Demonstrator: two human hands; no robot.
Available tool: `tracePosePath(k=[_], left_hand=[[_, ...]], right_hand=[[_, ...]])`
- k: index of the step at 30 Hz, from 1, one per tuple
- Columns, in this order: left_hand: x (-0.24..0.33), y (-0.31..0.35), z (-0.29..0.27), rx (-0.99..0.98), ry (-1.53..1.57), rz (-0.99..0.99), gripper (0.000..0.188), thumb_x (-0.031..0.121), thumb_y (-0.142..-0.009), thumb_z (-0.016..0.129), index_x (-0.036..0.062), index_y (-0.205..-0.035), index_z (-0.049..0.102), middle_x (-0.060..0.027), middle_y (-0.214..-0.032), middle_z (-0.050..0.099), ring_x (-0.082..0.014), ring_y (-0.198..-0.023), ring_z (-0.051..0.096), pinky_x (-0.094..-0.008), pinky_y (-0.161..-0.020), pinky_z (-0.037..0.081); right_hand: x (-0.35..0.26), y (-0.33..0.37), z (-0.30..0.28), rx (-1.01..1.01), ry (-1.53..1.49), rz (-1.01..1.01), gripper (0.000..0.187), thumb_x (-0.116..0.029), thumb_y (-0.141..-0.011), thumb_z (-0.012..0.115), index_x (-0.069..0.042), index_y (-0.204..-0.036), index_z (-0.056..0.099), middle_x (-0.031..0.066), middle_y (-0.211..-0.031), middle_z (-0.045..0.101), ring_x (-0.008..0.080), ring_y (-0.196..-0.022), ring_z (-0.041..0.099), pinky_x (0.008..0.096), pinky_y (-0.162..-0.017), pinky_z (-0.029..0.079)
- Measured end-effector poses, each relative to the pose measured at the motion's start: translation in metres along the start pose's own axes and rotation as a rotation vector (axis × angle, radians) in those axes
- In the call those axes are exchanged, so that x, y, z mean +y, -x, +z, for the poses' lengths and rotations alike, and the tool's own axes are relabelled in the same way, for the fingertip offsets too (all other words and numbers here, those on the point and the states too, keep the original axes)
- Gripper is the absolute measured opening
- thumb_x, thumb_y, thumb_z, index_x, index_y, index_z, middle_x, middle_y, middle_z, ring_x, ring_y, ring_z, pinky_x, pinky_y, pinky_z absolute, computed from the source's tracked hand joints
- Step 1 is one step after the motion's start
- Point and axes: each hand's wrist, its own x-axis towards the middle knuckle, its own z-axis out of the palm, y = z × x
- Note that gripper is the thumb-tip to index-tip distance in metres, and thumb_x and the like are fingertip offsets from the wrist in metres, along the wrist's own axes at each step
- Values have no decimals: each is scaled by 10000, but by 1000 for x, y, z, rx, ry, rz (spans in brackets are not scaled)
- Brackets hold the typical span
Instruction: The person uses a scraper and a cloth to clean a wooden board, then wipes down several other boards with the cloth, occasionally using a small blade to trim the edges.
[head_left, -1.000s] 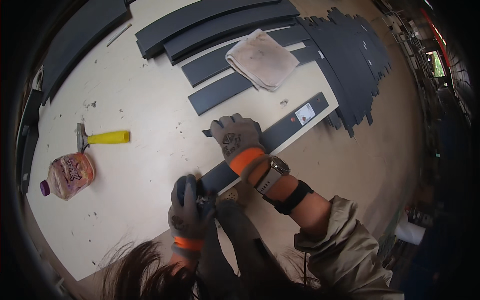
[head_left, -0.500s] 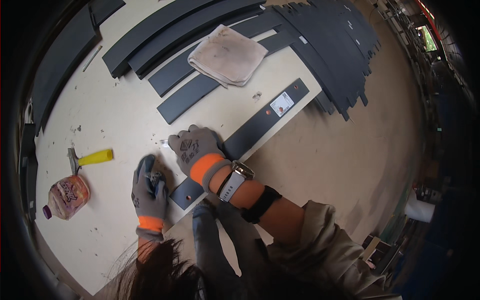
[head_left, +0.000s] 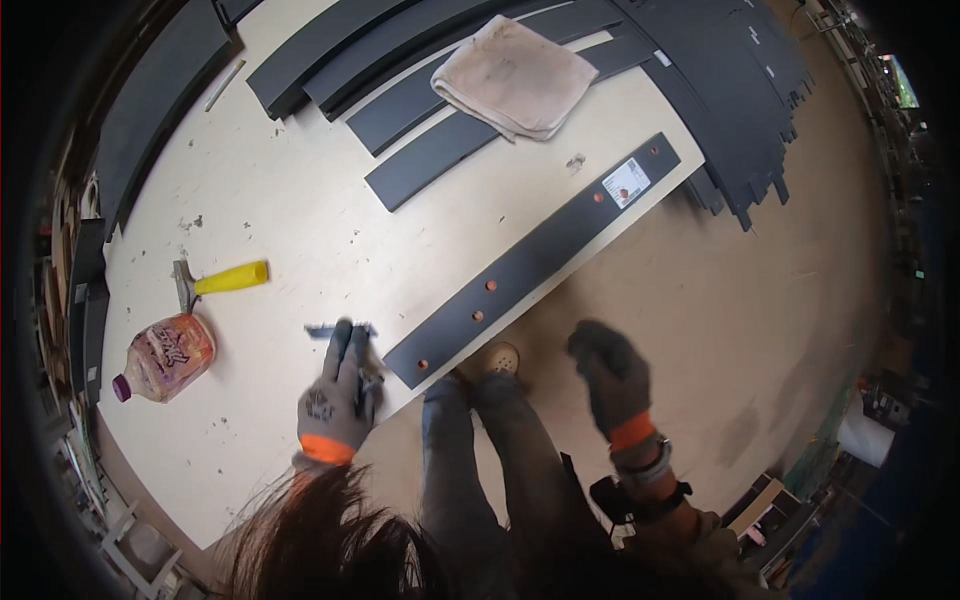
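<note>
My left hand [head_left: 340,400], in a grey glove with an orange cuff, is over the near part of the pale table. Its straight fingers lie together across a small dark strip [head_left: 322,331], which sticks out on both sides of them; its kind is unclear. To its right lies a long dark grey flat bar [head_left: 530,253] with several holes and a white label [head_left: 626,183] at its far end. My right hand [head_left: 611,375], gloved alike, hangs in the air off the table's edge, right of the bar. It is smeared by motion and its fingers look bent.
On the left are a yellow-handled scraper [head_left: 232,278] and a purple-capped bottle [head_left: 172,357] lying on its side. A folded cloth [head_left: 515,78] rests on dark bars [head_left: 430,168] at the back. Many dark strips [head_left: 715,90] fill the far right.
My right hand has lifted off the bar and swung right, away from the table, uncovering more holes. The left hand's fingers have straightened over the small strip. The view has shifted.
</note>
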Motion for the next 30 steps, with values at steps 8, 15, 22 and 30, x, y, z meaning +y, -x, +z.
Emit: tracePosePath(k=[8,15,22,30], left_hand=[[-5,86,49,-33,24,-29,530,61,-841,532,37,-1359,423,-220,-1382,433,-348,-1083,594,-368,-770,558],[11,87,52,24,254,64,533,79,-785,610,19,-1297,478,-221,-1339,471,-336,-1008,624,-369,-737,554],[35,79,52,150,454,204,539,96,-728,689,2,-1236,532,-222,-1296,510,-324,-933,654,-369,-703,551],[65,31,35,-102,163,366,422,149,-740,722,50,-1134,606,-144,-1078,636,-302,-856,662,-355,-725,545]], right_hand=[[61,80,145,-281,-580,739,316,-275,-894,610,-15,-1072,627,38,-962,655,126,-877,605,270,-767,492],[77,67,167,-673,-544,671,276,-257,-932,563,3,-1000,630,54,-851,662,98,-700,595,227,-616,474],[14,66,85,-478,-350,332,212,-188,-914,589,3,-974,656,57,-870,647,87,-730,583,223,-611,479],[-28,40,5,-533,-136,289,191,-145,-861,654,23,-953,652,51,-766,646,76,-690,606,232,-610,515]])
